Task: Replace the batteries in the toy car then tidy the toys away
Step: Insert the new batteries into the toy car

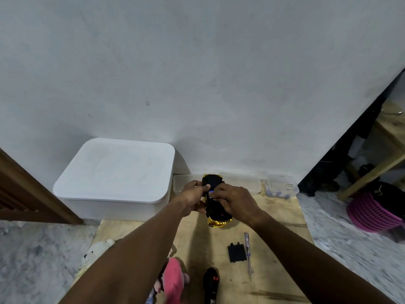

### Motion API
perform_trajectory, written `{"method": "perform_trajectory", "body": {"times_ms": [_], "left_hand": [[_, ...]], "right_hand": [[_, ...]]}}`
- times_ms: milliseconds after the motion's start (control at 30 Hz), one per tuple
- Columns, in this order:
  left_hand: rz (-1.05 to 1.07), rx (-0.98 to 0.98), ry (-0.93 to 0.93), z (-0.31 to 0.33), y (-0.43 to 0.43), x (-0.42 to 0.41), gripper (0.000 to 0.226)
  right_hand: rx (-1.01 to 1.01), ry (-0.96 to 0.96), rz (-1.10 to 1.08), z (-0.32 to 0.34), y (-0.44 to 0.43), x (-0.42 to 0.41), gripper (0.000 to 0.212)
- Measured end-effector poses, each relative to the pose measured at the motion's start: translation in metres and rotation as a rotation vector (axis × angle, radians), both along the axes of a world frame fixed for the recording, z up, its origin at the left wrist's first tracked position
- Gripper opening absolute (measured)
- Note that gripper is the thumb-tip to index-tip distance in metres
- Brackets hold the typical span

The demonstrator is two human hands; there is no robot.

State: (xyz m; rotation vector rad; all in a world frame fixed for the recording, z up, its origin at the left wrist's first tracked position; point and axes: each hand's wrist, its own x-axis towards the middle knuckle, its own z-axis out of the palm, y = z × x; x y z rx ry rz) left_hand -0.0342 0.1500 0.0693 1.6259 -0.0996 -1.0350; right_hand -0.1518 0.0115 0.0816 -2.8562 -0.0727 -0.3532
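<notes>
- The left hand (192, 194) grasps the toy car (219, 220) from its left side, fingers curled round the body and thumb on top.
- The right hand (233, 199) grips the same car from the other side, its fingers bent over the black underside, which faces up.
- The car is held between both hands above the wooden board (276, 218), its gold bumper showing just below the right hand.
- A small blue spot (210, 192) shows where the fingertips of the two hands meet; I cannot tell what it is.
- A black battery cover (236, 252) lies flat on the board, nearer the person than the right hand.
- A screwdriver (248, 255) lies just right of the cover, tip pointing towards the person.
- A black remote control (210, 284) lies under the gap between the forearms.
- A pink plush toy (174, 277) and a white plush toy (96, 253) lie beneath and left of the left forearm.
- A white lidded box (116, 172) stands left of the left hand, against the wall.
- Clear plastic containers (282, 185) sit beyond the right hand.
</notes>
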Motion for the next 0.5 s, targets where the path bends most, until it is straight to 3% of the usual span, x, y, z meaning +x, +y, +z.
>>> {"method": "perform_trajectory", "body": {"times_ms": [200,500], "left_hand": [[0.011,0.004,-0.009,-0.002,0.003,0.000,0.017],[0.024,-0.022,0.037,-0.007,0.003,0.002,0.018]], "right_hand": [[0.176,0.112,-0.079,0.002,0.005,0.003,0.021],[0.281,0.249,-0.195,0.009,0.006,0.015,0.019]]}}
